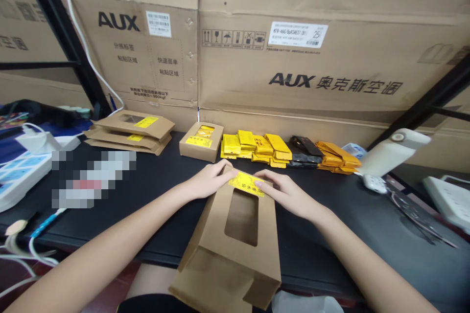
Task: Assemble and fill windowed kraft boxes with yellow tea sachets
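A brown cardboard box (213, 234) with a cut-out window lies tilted, its near end open with flaps spread. Its far end carries a yellow label (246, 183). My left hand (211, 179) holds the far left corner, thumb by the label. My right hand (288, 193) grips the far right side, a finger on the label. Beyond them stands a smaller-looking windowed box (201, 151) with yellow packets inside. To its right are piled yellow packets (257, 145), black packets (304, 150) and orange packets (336, 156). Flattened boxes (128, 132) are stacked at the back left.
A white bottle (394, 151) leans at the right, near glasses (418, 220) and a white power strip (450, 200). Another power strip (31, 171) and cables are at the left. Large cartons (235, 78) stand behind the black table (147, 220).
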The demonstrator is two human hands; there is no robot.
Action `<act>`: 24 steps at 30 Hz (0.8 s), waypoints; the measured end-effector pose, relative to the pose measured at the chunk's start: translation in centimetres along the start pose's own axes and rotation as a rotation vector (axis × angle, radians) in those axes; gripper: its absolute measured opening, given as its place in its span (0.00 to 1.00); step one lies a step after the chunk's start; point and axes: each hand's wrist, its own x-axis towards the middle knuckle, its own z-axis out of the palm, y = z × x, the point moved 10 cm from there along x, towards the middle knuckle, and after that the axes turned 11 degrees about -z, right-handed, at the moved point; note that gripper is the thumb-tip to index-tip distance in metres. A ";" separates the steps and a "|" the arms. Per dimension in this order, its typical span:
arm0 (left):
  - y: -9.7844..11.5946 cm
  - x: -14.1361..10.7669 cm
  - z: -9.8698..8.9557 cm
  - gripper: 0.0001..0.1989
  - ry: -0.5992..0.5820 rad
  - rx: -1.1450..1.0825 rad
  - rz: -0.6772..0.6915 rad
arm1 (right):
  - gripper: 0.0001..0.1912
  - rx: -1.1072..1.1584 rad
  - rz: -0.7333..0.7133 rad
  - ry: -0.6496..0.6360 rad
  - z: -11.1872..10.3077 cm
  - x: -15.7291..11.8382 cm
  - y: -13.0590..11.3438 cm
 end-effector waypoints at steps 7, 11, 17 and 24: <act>-0.1 0.0 0.1 0.20 -0.007 0.000 -0.010 | 0.21 -0.014 -0.010 -0.006 0.0 0.0 0.0; 0.0 0.0 0.0 0.20 -0.006 0.001 -0.009 | 0.21 -0.011 -0.004 -0.003 0.0 0.0 0.0; 0.0 0.0 0.1 0.20 -0.007 -0.002 -0.002 | 0.21 0.001 -0.004 0.007 -0.1 0.0 -0.1; 0.0 0.0 0.0 0.20 -0.001 0.008 -0.001 | 0.20 -0.010 -0.007 0.009 -0.2 0.0 -0.3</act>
